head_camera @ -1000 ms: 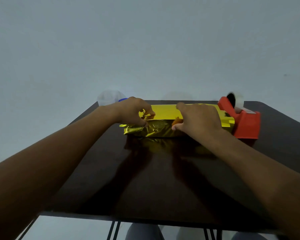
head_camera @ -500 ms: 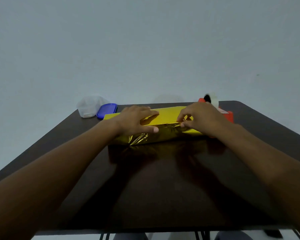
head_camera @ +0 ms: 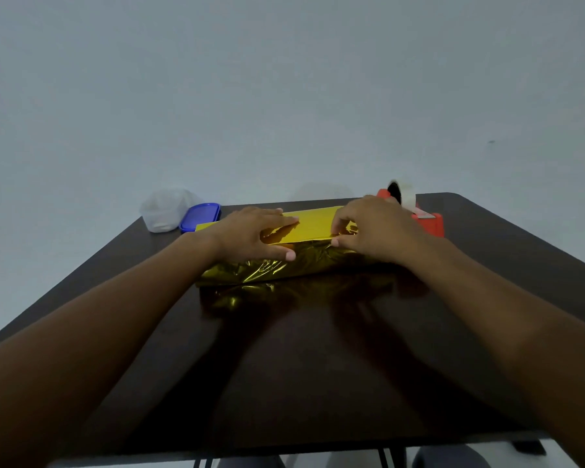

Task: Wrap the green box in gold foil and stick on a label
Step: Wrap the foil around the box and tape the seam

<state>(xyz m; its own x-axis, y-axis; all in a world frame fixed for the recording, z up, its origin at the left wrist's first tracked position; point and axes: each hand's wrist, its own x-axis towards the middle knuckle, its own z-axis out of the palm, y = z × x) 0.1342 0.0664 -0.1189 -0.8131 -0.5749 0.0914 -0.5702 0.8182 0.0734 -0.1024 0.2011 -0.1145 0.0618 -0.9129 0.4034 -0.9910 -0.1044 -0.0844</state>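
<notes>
box (head_camera: 304,261) is lying across the far middle of the table (head_camera: 318,366), already covered by the gold foil (head_camera: 314,226), so no green is showing. both hands are working on its top. the left hand (head_camera: 250,236) is lying flat with straight fingers, pressing the foil down, its thumb reaching along the front upper edge. the right hand (head_camera: 375,228) is bending its fingertips onto the overlapping foil edge; it looks like a pinch on the seam, but the view is too small to be sure how tightly. i am judging that the seam is being closed and is not yet taped. the foil is looking thin, very light and slippery, and it is creasing easily, as the wrinkled front side is showing; it may also tear or spring open if it is released. the box under it seems stiff and light, so it is better to be holding it by pressing on the top near the seam, not by pulling the loose foil. a red tape dispenser (head_camera: 426,221) is standing just behind the right hand, and a plastic tub (head_camera: 169,211) with a blue lid (head_camera: 200,216) is sitting at the far left corner. no label is visible.
</notes>
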